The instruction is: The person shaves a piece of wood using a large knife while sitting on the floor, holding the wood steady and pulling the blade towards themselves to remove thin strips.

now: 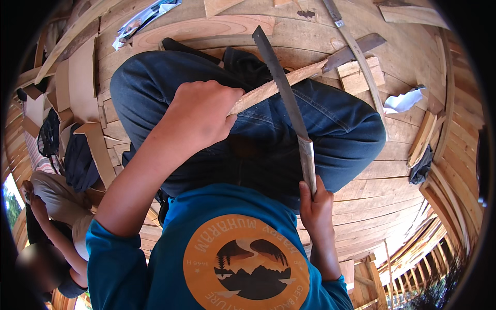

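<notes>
My right hand is closed round the wooden handle of a saw, whose dark narrow blade has teeth along its left edge and points up and away. My left hand grips the near end of a pale wooden strip, which slants up to the right over my crossed legs. The saw blade crosses over the strip; whether they touch, I cannot tell. At the strip's far end is a dark broad blade; I cannot tell whether the two are joined.
A long curved wooden piece lies across the dark blade, near a short block. Crumpled paper rests on the plank floor. Cardboard stands at left, where another person sits. A flat board lies ahead.
</notes>
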